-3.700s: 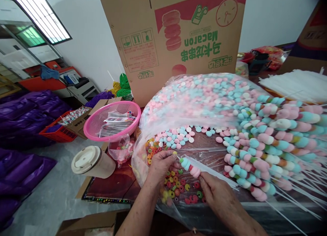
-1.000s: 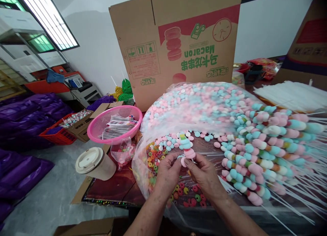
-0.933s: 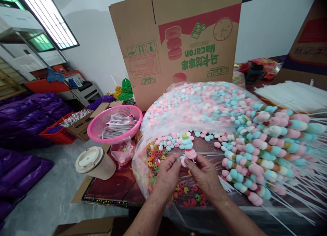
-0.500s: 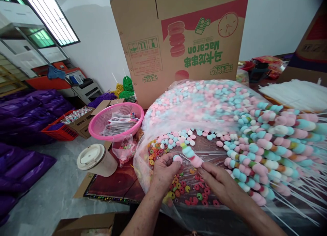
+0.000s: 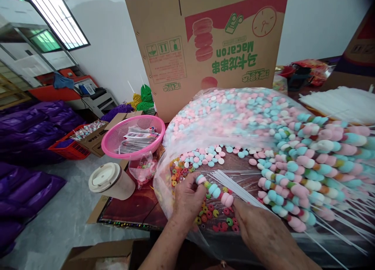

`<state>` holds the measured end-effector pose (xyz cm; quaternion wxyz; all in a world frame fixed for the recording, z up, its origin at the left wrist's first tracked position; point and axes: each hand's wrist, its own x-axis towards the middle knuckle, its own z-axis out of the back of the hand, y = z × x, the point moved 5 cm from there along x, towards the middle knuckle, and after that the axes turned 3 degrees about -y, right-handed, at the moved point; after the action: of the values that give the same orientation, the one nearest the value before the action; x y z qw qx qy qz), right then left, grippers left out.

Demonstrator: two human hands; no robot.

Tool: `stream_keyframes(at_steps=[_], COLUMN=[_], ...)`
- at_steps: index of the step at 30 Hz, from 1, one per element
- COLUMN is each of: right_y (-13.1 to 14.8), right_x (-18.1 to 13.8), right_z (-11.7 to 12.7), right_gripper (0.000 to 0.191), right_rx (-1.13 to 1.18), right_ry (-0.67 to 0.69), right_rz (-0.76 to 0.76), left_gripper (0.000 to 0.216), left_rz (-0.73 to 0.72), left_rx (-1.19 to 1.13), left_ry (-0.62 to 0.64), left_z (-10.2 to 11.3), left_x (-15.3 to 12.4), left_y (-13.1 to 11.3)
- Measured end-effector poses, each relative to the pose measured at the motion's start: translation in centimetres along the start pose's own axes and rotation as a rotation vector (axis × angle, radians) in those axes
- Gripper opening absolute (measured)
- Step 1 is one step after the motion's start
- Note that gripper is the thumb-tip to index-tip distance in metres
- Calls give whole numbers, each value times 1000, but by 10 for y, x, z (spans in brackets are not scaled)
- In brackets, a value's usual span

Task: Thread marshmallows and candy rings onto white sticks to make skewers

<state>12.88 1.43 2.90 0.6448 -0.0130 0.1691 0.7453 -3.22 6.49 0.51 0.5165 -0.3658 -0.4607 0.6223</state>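
My left hand (image 5: 190, 198) pinches a pink-and-white marshmallow disc (image 5: 200, 179) at the tip of a candy skewer (image 5: 215, 190). Blue and pink marshmallows with small gummy rings between them line that skewer. At its lower end my right hand (image 5: 259, 227) is closed; the stick inside is hidden. Just beyond the right hand lies a bundle of white sticks (image 5: 234, 186). Loose fruit-coloured gummy rings (image 5: 209, 213) are scattered on the table under both hands. Farther back, loose marshmallow discs (image 5: 205, 157) spill from a large clear plastic bag (image 5: 216, 123).
Finished marshmallow skewers (image 5: 310, 168) are piled at the right, sticks outward. A lidded cup (image 5: 111, 180) and a pink basket (image 5: 108, 143) with printed packets stand at the left. A tall cardboard box (image 5: 170, 24) rises behind. More white sticks (image 5: 342, 104) lie at the back right.
The marshmallow disc in my left hand has met the skewer's tip, which was apart from it. The skewer has tilted flatter and lower, and the white stick bundle now shows.
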Motion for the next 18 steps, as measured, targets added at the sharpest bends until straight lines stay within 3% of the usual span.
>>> stream_keyframes(at_steps=[4, 7, 12, 16, 18], right_y=[9, 11, 8, 16, 21], right_x=[0, 3, 6, 1, -1], right_z=[-1, -11, -26, -26, -26], right_gripper=[30, 30, 32, 35, 34], right_rx=[-36, -4, 186, 377, 429], right_ry=[10, -38, -213, -292, -273], right_rz=[-20, 0, 94, 178, 185], left_gripper=[30, 29, 26, 20, 17], left_rz=[-142, -105, 136, 321, 419], left_rx=[170, 159, -259, -578, -757], left_ry=[-32, -13, 208, 27, 25], left_z=[0, 0, 2, 9, -1], left_x=[-4, -7, -8, 3, 6], left_y=[-1, 6, 15, 14, 12])
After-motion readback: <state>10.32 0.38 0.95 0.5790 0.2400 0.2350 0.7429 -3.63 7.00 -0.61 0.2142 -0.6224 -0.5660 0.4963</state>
